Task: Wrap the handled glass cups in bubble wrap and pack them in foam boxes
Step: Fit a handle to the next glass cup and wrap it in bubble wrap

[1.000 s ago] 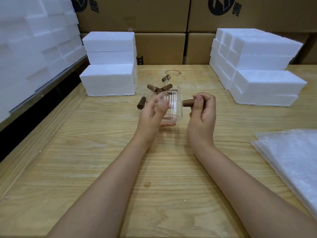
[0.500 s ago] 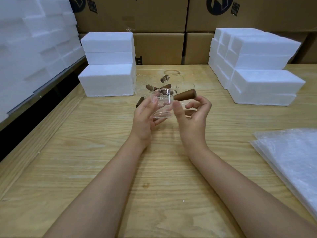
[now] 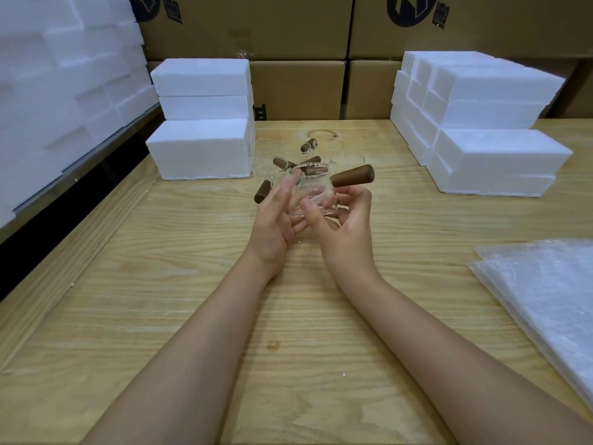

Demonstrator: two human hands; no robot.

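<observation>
A clear glass cup (image 3: pixel 316 195) with a brown wooden handle (image 3: pixel 353 176) is held above the table between both hands. My left hand (image 3: pixel 276 221) cradles its left side and base with fairly straight fingers. My right hand (image 3: pixel 345 224) curls round its right side under the handle, thumb on the glass. Several more handled glass cups (image 3: pixel 288 159) stand behind, between the foam stacks. Bubble wrap sheets (image 3: pixel 545 300) lie at the right edge.
White foam boxes are stacked at back left (image 3: pixel 202 149) and back right (image 3: pixel 491 155). More foam fills a shelf (image 3: pixel 57 91) along the left. Cardboard cartons (image 3: pixel 298 85) line the back. The wooden table (image 3: pixel 179 284) spreads in front of me.
The cup has been lifted and turned. My right hand let go of the wooden handle and moved under it onto the glass; the handle now points up and to the right.
</observation>
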